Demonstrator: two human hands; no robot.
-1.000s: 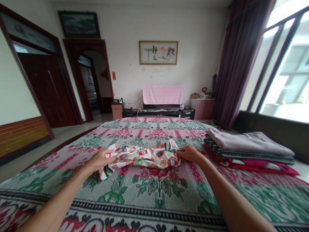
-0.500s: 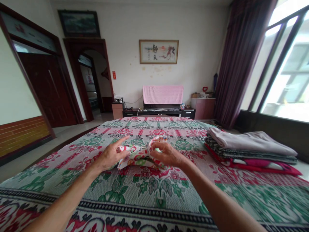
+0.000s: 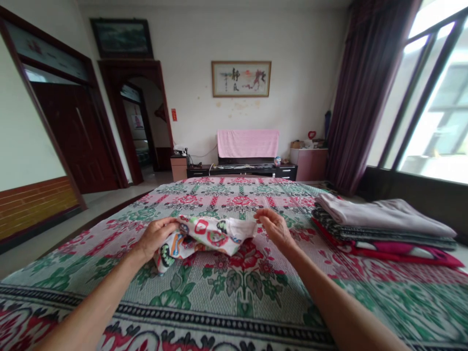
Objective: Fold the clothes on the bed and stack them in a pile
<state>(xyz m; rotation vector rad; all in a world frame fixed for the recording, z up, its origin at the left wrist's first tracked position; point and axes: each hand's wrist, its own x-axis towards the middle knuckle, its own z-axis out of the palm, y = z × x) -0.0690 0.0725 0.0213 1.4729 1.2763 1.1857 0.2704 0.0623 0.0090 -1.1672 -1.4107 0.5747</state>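
Observation:
A small white cloth garment [image 3: 214,235] with a colourful print in red, green and blue lies partly folded, partly raised, on the patterned bedspread [image 3: 204,292]. At its upper left edge, my left hand [image 3: 157,236] pinches the fabric between thumb and fingers. My right hand [image 3: 276,229] is at the opposite end, its thumb and fingertips closed at the plain white edge. Between the hands the cloth stretches sideways, with a loose part hanging down below the left hand. Its exact kind of garment does not show.
A stack of folded clothes [image 3: 383,229], grey on top and red below, lies to the right on the bed. Beyond the bed stand a low black cabinet [image 3: 285,172] and a screen covered by a pink cloth [image 3: 248,143]. A purple curtain [image 3: 358,97] hangs by the window.
The garment has gone from bunched between the hands to spread out wider. My left hand has closed on its edge and moved slightly left; my right hand has moved right.

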